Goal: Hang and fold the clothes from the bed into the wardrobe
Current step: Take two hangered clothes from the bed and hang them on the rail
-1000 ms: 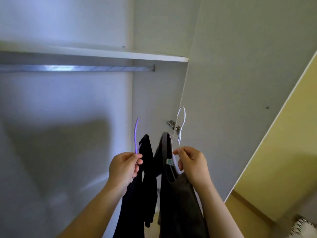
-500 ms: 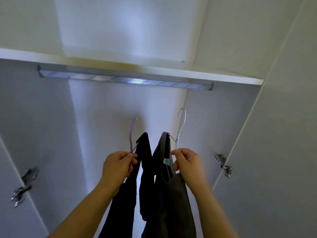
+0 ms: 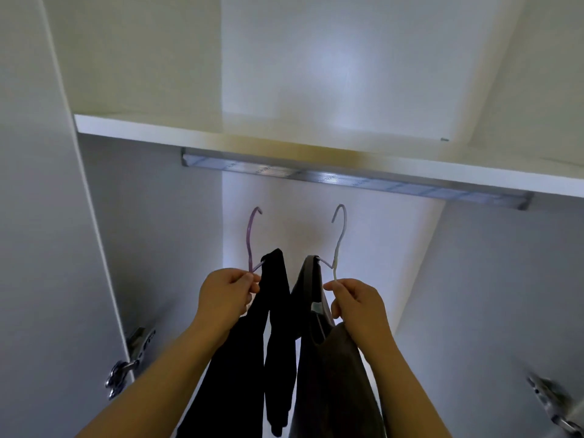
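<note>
Left hand (image 3: 226, 300) pinches a thin purple wire hanger (image 3: 250, 240) with a black garment (image 3: 271, 314), right hand (image 3: 357, 306) pinches a white wire hanger (image 3: 338, 240) with a grey top (image 3: 335, 368) — both hooks just under the metal wardrobe rail (image 3: 354, 180) above the fingers.

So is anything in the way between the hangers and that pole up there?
Nothing visible. Only open air lies between the hooks of the purple hanger and the white hanger and the rail above them.

purple hanger (image 3: 249, 238), white hanger (image 3: 339, 238), blk garment (image 3: 275, 298)
</note>
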Tool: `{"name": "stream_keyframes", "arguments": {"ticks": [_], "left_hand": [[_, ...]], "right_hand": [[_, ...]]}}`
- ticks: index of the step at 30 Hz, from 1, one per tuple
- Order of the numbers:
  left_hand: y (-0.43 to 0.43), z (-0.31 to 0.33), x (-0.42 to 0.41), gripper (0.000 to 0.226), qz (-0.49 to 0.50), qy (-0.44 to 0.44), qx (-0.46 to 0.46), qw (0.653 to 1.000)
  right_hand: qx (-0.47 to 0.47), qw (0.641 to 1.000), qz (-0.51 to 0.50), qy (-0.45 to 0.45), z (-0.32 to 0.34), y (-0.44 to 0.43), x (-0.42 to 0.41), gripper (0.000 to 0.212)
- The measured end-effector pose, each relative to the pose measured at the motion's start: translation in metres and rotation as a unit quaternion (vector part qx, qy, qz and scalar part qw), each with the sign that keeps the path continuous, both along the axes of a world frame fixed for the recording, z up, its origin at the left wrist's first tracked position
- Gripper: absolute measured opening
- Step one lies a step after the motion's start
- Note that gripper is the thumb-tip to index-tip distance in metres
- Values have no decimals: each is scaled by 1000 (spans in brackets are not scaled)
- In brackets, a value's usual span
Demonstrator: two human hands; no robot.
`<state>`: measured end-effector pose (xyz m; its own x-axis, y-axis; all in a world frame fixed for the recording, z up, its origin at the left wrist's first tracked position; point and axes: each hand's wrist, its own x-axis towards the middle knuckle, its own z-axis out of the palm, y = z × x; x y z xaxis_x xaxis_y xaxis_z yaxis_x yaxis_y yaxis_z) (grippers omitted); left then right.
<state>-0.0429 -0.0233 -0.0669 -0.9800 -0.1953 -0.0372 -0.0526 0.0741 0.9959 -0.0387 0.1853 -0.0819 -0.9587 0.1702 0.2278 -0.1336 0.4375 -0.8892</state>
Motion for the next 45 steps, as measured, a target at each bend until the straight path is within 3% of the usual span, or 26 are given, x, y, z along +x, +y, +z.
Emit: {"name": "stream_keyframes", "arguments": {"ticks": [7, 22, 28, 38, 45], "left_hand": [[-45, 20, -54, 24, 14, 20, -8, 1000], [-60, 33, -167, 35, 130, 89, -145, 977], [-72, 42, -197, 30, 192, 52, -150, 968], [-84, 25, -218, 36, 158, -1, -249, 955], [-84, 2, -189, 26, 150, 38, -318, 935]], "right_hand": [[5, 1000, -4, 15, 10, -41, -44, 27], [17, 999, 29, 4, 7, -53, -103, 28], [10, 999, 41, 7, 7, -48, -108, 29], [27, 998, 53, -31, 0, -41, -112, 26], [25, 996, 85, -16, 4, -52, -120, 27]]}}
